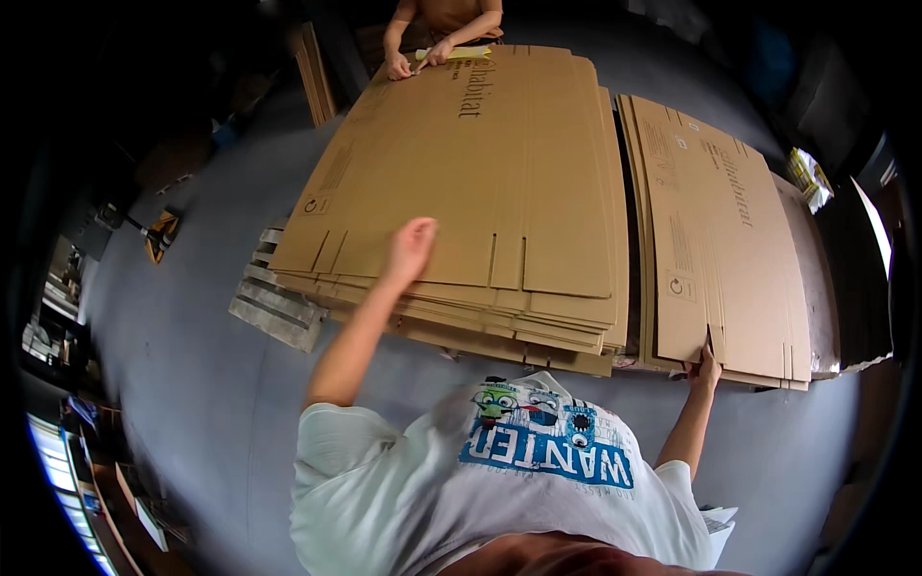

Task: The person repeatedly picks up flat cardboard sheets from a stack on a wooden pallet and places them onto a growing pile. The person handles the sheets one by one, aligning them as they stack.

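Note:
Two stacks of flattened cardboard boxes lie side by side in front of me. My left hand point(413, 252) is over the near part of the left stack point(432, 173), its fingers curled in and slightly blurred. I see nothing held in it, and whether it touches the cardboard is unclear. My right hand point(706, 368) grips the near edge of a flattened cardboard box point(720, 250) on the right stack, at a slotted flap. The sheets' near edges on the left stack are fanned unevenly.
Across the left stack, a co-worker's hands point(442, 51) are at its far edge, near a yellow-and-white item point(466, 53). A wooden pallet point(279, 305) juts out under the left stack. A yellow pallet jack point(161, 236) stands on the grey floor at left.

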Demonstrator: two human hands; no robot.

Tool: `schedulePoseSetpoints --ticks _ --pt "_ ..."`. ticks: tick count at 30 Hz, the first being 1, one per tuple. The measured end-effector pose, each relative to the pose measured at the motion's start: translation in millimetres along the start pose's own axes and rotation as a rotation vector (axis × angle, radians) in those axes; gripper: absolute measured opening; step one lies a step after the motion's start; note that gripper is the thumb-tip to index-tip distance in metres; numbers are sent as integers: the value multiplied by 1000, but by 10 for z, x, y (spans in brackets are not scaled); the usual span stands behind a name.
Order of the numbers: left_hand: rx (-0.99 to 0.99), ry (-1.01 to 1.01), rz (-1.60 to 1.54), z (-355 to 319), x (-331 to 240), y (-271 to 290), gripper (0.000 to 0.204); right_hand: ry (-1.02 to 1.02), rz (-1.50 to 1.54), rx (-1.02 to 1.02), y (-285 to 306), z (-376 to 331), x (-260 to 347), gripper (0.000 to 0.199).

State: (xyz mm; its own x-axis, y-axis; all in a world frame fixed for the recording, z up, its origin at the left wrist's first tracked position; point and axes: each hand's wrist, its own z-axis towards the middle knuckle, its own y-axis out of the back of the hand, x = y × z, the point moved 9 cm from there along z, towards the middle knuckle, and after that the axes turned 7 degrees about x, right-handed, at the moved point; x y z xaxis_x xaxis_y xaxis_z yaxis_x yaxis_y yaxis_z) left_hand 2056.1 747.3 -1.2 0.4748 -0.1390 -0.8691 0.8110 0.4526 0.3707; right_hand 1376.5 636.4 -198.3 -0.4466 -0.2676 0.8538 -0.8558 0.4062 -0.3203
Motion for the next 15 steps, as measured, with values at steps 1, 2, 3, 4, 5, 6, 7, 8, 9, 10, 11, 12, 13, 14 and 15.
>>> schedulePoseSetpoints --ticks 1,2,3,4,5,6,7,8,9,10,11,12,13,14,15 --pt "-116 -51 164 8 234 547 17 -5 -30 -51 132 -5 -54 22" --pt "-189 -69 445 24 300 988 19 -1 -57 -119 286 -78 -58 23" --pt "-178 79 569 134 303 1213 23 64 -196 -207 482 -248 -12 22" --pt "-271 44 653 22 422 1712 25 120 -361 -246 356 -387 2 22" --pt "-291 275 834 -108 587 2109 27 231 -609 -295 146 -617 108 20" --pt "-294 376 1085 -120 415 2235 29 286 -790 -326 123 -742 188 20" --pt "-384 403 1114 -251 694 2645 34 456 -794 -262 -158 -793 240 21" --pt "-459 434 1203 -309 794 2770 37 622 -800 -221 -375 -917 282 22" --pt "-440 539 1211 -426 925 2920 38 545 -816 -130 -764 -993 229 25" --pt "-464 587 1205 -488 1116 3032 38 466 -822 -49 -1305 -1161 240 28" --pt "-479 624 1199 -435 1173 2975 39 585 -924 -22 -1738 -1370 374 30" --pt "-493 660 1194 -397 1166 2904 39 700 -1030 4 -2140 -1566 467 32" --pt "-526 616 1185 -395 1156 2893 40 714 -1098 27 -2530 -1721 469 34" --pt "-560 575 1176 -422 1152 2901 41 724 -1166 53 -2835 -1845 433 36" --pt "-571 550 1164 -435 1167 2910 40 762 -1297 65 -3037 -1902 346 37"
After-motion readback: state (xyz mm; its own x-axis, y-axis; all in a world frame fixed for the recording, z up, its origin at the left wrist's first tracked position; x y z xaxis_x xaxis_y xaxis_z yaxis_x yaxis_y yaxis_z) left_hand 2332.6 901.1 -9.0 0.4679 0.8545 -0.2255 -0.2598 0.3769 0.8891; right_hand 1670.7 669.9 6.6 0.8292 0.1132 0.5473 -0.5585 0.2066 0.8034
